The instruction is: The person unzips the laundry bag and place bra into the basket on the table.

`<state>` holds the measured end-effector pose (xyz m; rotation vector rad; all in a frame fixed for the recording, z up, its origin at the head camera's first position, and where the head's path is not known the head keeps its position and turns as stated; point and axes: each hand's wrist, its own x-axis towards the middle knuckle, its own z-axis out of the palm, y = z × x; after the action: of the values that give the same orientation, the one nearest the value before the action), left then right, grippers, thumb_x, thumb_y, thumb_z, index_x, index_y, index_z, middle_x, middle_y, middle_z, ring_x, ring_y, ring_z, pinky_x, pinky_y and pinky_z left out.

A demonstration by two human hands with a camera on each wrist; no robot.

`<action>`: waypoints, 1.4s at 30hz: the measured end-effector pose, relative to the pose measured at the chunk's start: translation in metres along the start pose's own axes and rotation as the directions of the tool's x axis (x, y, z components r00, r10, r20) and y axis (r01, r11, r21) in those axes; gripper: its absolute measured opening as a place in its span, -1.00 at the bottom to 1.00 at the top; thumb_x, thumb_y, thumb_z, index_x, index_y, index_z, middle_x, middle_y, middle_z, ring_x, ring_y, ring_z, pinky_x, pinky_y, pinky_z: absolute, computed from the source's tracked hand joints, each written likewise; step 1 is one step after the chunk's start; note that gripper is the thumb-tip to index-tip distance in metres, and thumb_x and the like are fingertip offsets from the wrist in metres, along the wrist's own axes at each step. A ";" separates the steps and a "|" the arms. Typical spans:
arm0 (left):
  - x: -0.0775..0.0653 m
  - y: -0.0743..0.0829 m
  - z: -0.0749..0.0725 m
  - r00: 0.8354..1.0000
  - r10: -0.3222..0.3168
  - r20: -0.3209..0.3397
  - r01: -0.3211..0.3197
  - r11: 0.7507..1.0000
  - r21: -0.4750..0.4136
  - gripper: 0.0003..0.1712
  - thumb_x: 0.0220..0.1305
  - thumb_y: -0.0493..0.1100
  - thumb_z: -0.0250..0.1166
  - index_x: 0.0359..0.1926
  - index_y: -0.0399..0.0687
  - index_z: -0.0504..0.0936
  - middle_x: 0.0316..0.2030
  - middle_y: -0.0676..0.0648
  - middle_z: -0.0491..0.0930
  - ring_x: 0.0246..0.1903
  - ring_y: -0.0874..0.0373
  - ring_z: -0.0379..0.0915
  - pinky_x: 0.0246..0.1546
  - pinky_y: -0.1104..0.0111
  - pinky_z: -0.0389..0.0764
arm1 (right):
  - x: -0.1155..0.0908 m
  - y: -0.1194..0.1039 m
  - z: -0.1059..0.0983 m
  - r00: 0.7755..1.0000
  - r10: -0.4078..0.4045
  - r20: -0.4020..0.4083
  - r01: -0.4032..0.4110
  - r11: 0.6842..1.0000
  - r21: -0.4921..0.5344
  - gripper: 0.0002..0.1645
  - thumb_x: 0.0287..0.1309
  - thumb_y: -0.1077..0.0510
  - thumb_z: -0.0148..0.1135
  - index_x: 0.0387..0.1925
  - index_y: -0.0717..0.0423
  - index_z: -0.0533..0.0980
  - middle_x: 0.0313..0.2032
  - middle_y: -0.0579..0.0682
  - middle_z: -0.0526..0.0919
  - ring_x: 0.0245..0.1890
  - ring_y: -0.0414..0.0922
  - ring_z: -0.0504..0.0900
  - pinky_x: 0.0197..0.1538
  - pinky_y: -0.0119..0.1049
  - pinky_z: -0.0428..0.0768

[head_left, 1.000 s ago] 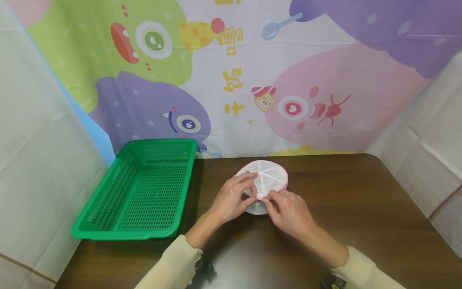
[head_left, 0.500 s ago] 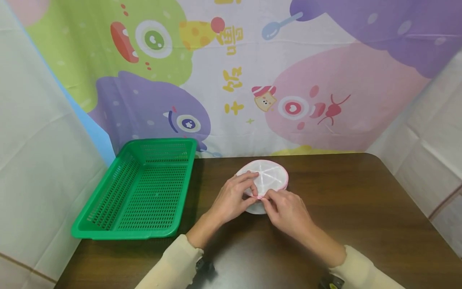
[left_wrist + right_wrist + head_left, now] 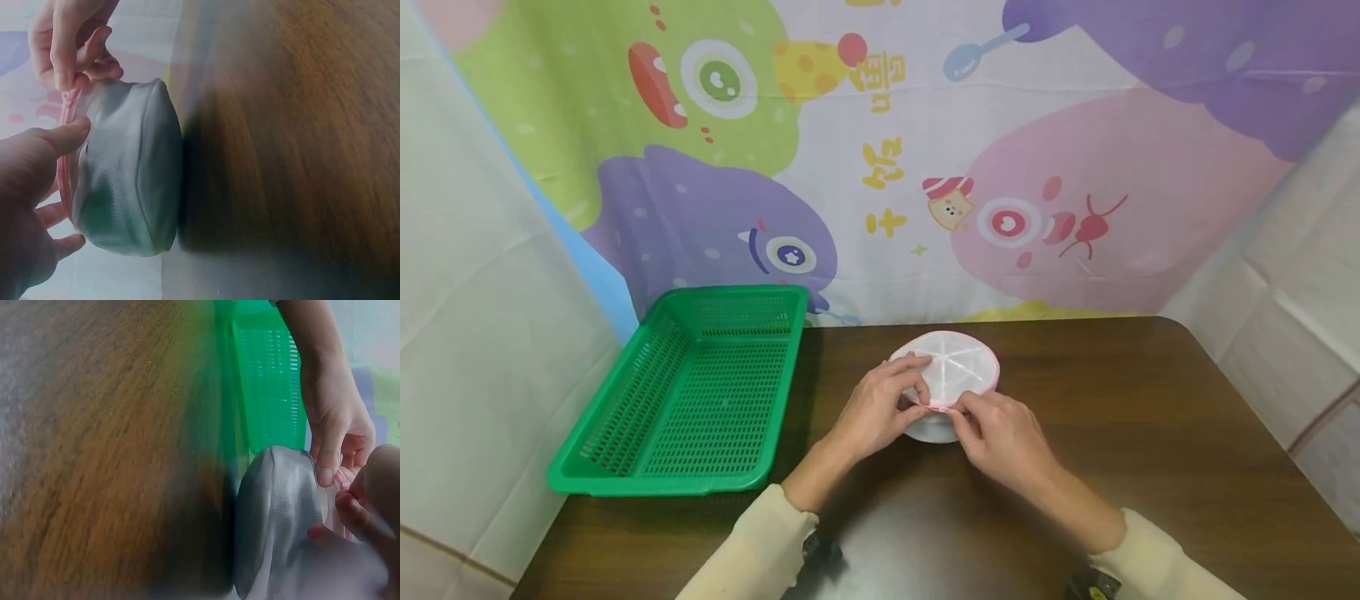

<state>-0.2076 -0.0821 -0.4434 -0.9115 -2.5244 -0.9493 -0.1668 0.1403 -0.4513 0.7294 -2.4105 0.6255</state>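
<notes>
A round white mesh laundry bag (image 3: 958, 354) with pink edging and a pink zipper (image 3: 64, 162) stands on the table; its mesh sides look grey in both wrist views. My left hand (image 3: 880, 408) pinches the zipper edge at the near side between thumb and index finger, its other fingers lying over the bag's top. Just to the right, my right hand (image 3: 1003, 433) pinches the same edge at what looks like the zipper pull, partly covered by the fingertips. Whatever may be inside the bag cannot be made out.
A green plastic basket (image 3: 767, 417) with slotted walls stands on the left of the brown wooden table (image 3: 1150, 467). Behind the table hangs a cartoon-printed cloth (image 3: 880, 275), and pale sheets (image 3: 467, 275) close off the sides.
The fingertips, nearly together half a second ago, are now slightly farther apart along the zipper. My right hand has shifted a little right, my left a little left. The bag stays in place.
</notes>
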 end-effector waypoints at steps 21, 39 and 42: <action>-0.004 0.002 0.003 1.000 -0.006 0.016 0.005 1.000 0.006 -0.75 0.32 -0.29 0.63 -0.29 0.02 0.68 0.43 -0.19 0.73 0.50 -0.22 0.63 0.53 -0.44 0.49 | 0.000 -0.004 0.004 0.999 -0.012 0.039 0.012 1.000 -0.003 -0.68 0.32 0.21 0.55 -0.45 0.00 0.54 -0.64 -0.22 0.37 -0.56 -0.38 0.22 -0.46 -0.47 0.21; -0.004 0.001 0.002 1.000 -0.031 0.001 0.031 0.999 -0.006 -0.69 0.24 -0.24 0.71 -0.32 0.03 0.66 0.39 -0.17 0.76 0.43 -0.15 0.70 0.57 -0.28 0.53 | -0.001 -0.002 0.003 1.000 0.000 -0.004 0.000 1.000 -0.011 -0.75 0.25 0.27 0.52 -0.43 0.02 0.57 -0.64 -0.20 0.38 -0.58 -0.33 0.29 -0.47 -0.45 0.24; -0.004 0.001 0.004 1.000 -0.018 0.003 0.018 1.000 0.012 -0.67 0.22 -0.21 0.73 -0.32 0.03 0.66 0.40 -0.17 0.75 0.47 -0.15 0.67 0.58 -0.32 0.50 | -0.001 -0.003 0.003 1.000 -0.001 0.005 0.001 1.000 -0.010 -0.72 0.25 0.26 0.52 -0.45 0.02 0.54 -0.65 -0.20 0.37 -0.59 -0.33 0.27 -0.47 -0.45 0.22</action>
<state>-0.2040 -0.0803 -0.4477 -0.8888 -2.5422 -0.9384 -0.1655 0.1363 -0.4536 0.7283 -2.4158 0.6113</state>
